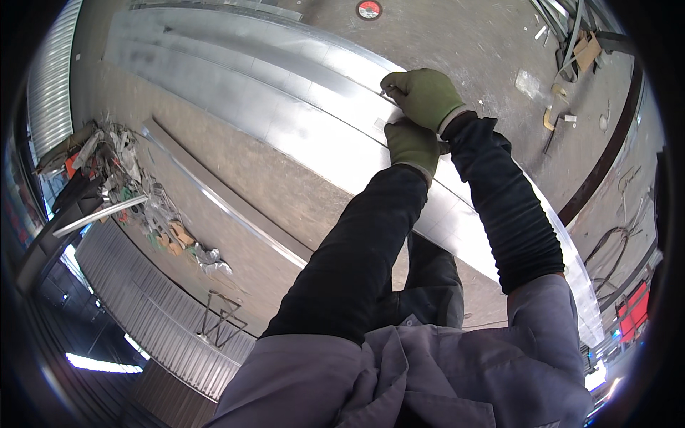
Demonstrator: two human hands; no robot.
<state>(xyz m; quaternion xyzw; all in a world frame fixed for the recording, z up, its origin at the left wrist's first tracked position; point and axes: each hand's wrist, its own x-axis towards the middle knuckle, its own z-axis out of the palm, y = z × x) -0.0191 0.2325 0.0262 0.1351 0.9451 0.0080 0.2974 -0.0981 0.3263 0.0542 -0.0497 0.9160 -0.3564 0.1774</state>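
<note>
Both my hands wear green work gloves over a long, shiny metal sheet (pixel 285 121) with lengthwise seams or folds. My right hand (pixel 429 96) is closed in a pinch above the sheet's far edge; a small thin piece shows at its fingertips, too small to name. Just below and nearer to me, my left hand (pixel 412 148) is closed low over the sheet, close against the right wrist. Its fingertips are turned away, so what they hold, if anything, is hidden. Black sleeves cover both forearms.
A long metal strip (pixel 221 200) lies on the concrete floor at the left. Beyond it is a scrap heap (pixel 135 171) of plastic and cardboard. A red-and-white disc (pixel 369 10) lies at the far side. Metal frames (pixel 571 43) and a yellow clamp-like tool (pixel 549 118) are at the right.
</note>
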